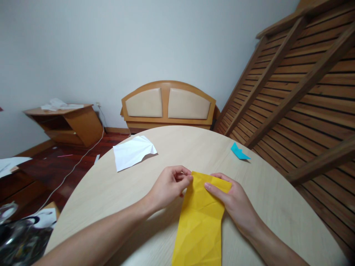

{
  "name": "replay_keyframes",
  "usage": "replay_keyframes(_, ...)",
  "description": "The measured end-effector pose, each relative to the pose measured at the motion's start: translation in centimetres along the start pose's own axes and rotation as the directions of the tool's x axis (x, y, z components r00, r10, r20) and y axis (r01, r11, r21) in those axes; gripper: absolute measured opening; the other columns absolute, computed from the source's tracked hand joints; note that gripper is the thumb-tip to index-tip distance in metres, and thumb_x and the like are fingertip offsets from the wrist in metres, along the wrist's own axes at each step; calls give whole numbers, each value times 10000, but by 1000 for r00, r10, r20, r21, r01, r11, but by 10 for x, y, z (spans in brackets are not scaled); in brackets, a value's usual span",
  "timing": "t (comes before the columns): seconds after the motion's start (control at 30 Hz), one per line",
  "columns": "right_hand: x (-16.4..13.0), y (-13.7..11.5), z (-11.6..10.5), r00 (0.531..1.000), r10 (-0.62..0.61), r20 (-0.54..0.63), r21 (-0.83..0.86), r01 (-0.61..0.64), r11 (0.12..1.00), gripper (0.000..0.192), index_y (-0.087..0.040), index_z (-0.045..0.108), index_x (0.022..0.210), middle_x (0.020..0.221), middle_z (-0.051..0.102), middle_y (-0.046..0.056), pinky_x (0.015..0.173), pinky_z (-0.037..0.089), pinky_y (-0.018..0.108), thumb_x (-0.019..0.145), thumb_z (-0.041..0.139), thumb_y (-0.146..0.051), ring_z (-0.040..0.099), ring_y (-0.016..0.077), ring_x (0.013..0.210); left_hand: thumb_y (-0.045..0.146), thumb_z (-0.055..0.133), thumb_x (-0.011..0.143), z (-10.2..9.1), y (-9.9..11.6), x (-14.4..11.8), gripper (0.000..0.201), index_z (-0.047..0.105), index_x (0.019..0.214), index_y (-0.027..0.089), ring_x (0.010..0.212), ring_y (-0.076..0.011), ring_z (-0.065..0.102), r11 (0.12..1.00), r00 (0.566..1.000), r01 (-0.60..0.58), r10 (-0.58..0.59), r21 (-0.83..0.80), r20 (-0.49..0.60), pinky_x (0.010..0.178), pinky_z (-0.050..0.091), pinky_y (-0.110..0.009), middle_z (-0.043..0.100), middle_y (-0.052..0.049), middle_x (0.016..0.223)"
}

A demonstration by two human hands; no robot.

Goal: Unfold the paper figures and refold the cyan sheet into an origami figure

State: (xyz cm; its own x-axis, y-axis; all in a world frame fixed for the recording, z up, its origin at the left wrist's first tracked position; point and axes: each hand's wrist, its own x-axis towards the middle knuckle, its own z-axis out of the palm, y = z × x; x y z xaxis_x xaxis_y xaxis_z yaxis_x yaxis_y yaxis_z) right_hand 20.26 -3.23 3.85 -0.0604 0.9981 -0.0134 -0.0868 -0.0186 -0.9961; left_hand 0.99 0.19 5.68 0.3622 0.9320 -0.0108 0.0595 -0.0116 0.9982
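Observation:
A creased sheet of yellow paper [200, 218] stretches from both hands down past the lower edge of the view. With thumb and fingers, my left hand [174, 183] pinches its upper left corner. My right hand [235, 199] grips the upper right side, thumb on the front face and fingers behind. The far edge of the paper appears lifted off the round table [133, 207]; its near end is cut off by the frame.
White creased paper [131, 152] lies at the table's far left. A small blue folded paper boat [239, 152] sits near the right rim. Behind are a headboard [165, 88], a wooden slatted frame [299, 85] leaning at right, and a low cabinet [83, 125] at left.

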Motion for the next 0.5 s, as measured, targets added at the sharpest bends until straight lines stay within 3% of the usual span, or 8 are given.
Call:
replay_keyframes(0.13, -2, -4, 3, 998, 55, -17, 53, -54, 997, 397, -178, 647, 937, 862, 766, 73, 664, 576, 288, 719, 830, -455, 730, 218, 722, 389, 745, 783, 1, 0, 0, 269, 643, 798, 140, 539, -97, 553, 997, 1000, 25, -24, -66, 12, 545, 484, -214, 588, 20, 593)
replay_keyframes(0.33, -3, -5, 6, 996, 80, -38, 72, -77, 994, 445, -181, 644, 937, 855, 766, 60, 672, 558, 273, 681, 855, -478, 723, 204, 716, 297, 718, 791, 2, 1, 2, 191, 638, 793, 123, 527, -83, 553, 995, 999, 45, -46, -85, -6, 555, 449, -197, 589, 28, 566)
replay_keyframes(0.5, -1, -2, 3, 999, 21, -47, -34, -23, 999, 428, -175, 665, 946, 877, 769, 74, 656, 565, 284, 710, 823, -495, 724, 214, 729, 212, 679, 789, 2, 1, 1, 102, 632, 775, 123, 513, -75, 534, 997, 999, 34, -36, -64, -36, 535, 424, -185, 588, 31, 561)
